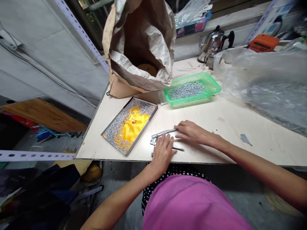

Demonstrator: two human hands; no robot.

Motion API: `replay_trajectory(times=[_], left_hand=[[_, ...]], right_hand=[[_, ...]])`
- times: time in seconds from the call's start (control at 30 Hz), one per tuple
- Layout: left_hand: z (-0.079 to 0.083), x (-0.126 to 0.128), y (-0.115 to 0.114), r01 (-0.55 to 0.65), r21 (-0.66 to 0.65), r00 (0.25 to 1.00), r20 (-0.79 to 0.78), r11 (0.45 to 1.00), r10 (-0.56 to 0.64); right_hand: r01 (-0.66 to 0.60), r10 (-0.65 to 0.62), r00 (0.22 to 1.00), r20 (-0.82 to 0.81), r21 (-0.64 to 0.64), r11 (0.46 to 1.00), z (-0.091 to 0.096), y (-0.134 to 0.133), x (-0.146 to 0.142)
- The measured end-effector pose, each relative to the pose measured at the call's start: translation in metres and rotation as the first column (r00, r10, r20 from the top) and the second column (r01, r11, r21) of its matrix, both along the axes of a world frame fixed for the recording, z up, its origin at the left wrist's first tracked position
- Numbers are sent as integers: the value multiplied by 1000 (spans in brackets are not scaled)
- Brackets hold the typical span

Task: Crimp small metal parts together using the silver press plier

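A pair of metal spring-handled pliers [178, 148] lies on the table near its front edge, the handles spread and pointing right. My left hand [163, 150] rests over the middle of the pliers, its fingers stretched out and partly hiding the lower handle. The fingertips of my right hand [189, 131] touch the end of the upper handle, with the fingers extended rather than wrapped round it. To the left is a shallow tray [141, 135] with a yellow bottom, holding many small silver metal pins or tubes. Their exact kind is too small to tell.
Behind stands a large open paper sack [120, 76]. A green plastic basket [211, 84] holds more silver pieces. At the right lies a clear plastic bag [271, 73] with grey contents, near a metal kettle [213, 44] and an orange box [263, 43]. A grey scrap [245, 139] lies on the table.
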State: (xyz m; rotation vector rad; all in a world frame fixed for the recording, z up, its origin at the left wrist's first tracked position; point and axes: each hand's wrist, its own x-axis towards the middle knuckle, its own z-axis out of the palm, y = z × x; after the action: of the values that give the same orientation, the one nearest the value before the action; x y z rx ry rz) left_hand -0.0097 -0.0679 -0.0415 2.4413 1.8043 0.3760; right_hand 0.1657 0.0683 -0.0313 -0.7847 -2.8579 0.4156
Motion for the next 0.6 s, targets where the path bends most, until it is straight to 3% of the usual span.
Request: replay_trajectory(times=[0.2, 0.33, 0.43, 0.5, 0.6], left_hand=[[-12, 13, -23, 69, -25, 988, 137, 997, -65], [-13, 12, -22, 59, -35, 982, 180, 998, -52], [-17, 11, -21, 59, -61, 977, 209, 996, -45], [-20, 13, -23, 35, -94, 975, 221, 995, -14], [-16, 17, -32, 45, -70, 975, 220, 997, -28]], right_hand=[[92, -92, 996, -6, 150, 984, -8, 23, -25], [116, -123, 992, 26, 178, 977, 8, 23, -48], [-132, 130, 991, 23, 171, 976, 24, -5, -73], [-342, 337, 940, 58, 153, 927, 29, -27, -90], [-487, 475, 873, 108, 169, 857, 26, -46, -111]])
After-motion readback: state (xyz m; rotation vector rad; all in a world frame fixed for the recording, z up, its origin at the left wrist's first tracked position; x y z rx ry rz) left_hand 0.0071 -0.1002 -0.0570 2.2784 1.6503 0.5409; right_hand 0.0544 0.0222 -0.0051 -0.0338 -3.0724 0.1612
